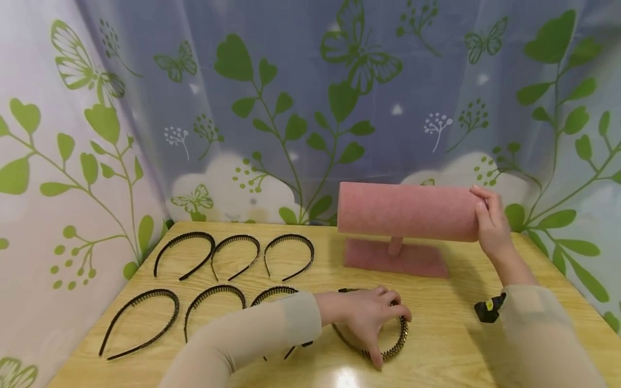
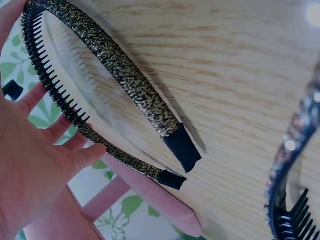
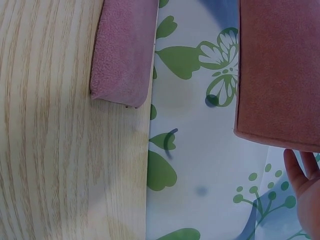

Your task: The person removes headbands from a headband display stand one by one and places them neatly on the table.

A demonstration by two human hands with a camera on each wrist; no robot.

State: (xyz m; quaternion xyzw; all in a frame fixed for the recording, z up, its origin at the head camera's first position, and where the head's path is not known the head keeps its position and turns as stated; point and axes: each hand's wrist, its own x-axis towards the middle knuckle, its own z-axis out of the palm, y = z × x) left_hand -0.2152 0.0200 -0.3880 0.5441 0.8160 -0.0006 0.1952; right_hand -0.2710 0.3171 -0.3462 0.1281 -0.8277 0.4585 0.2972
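Note:
A glittery black-and-gold headband [image 2: 125, 75] with comb teeth along its inside and black tips is held by my left hand [image 1: 366, 318]. The fingers [image 2: 55, 132] spread along one arm of it; the thumb is at the curve. In the head view this headband [image 1: 402, 339] is low over the table's front middle. My right hand [image 1: 495, 229] touches the right end of a pink fabric-covered roll [image 1: 407, 210], part of a T-shaped display stand. Its fingertips lie at the edge of that end, as the right wrist view shows too. The stand's pink base [image 1: 364, 256] is on the table.
Three dark toothed headbands lie in the back row, one of them a headband [image 1: 312, 253] near the stand. More lie in front, including a headband [image 1: 174, 312] at far left; my left sleeve [image 1: 252, 334] partly covers others. Patterned curtains [image 1: 301, 81] enclose the wooden table [image 1: 456, 350].

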